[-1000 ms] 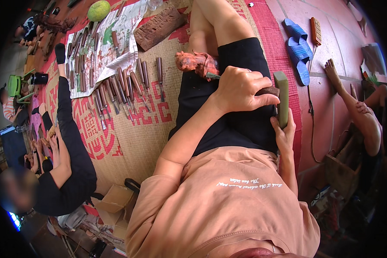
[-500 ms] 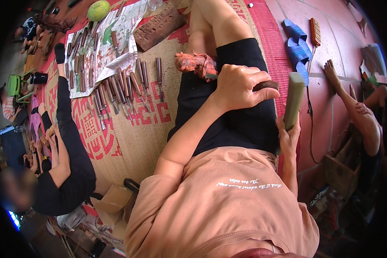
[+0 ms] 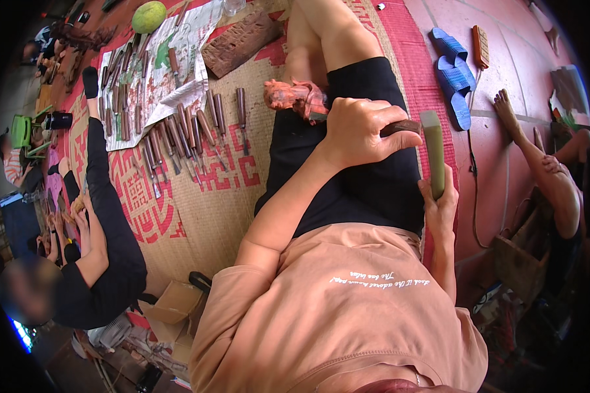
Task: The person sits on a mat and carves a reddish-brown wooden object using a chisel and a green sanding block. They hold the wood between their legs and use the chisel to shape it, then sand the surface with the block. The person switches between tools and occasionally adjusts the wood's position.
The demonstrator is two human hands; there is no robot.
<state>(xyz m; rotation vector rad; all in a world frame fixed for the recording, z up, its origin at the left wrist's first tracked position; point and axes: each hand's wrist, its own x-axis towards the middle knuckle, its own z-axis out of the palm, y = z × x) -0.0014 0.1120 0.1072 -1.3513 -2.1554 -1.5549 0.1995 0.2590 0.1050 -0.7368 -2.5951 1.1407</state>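
My left hand point(image 3: 364, 134) is wrapped round a chisel, its dark wooden handle point(image 3: 400, 128) sticking out past the thumb toward the right. Most of the blade is hidden by the hand. Just left of that hand, a carved reddish wooden figure point(image 3: 295, 98) lies across my lap, its right end partly hidden. My right hand point(image 3: 441, 203) grips a greenish, bar-shaped mallet point(image 3: 434, 157) held upright. The mallet's upper end is right against or very close to the end of the chisel handle; I cannot tell whether they touch.
Several chisels point(image 3: 190, 134) lie on the woven mat point(image 3: 210, 209) and on a white sheet point(image 3: 196, 29). Nearby are a carved wooden block point(image 3: 242, 44) and a green round fruit point(image 3: 149, 17). Blue slippers point(image 3: 453, 75) and an orange power strip point(image 3: 481, 47) lie right. Other people sit on both sides.
The mallet has swung left, from apart to up against the end of the chisel handle. My left hand, the chisel and the figure have shifted slightly left.
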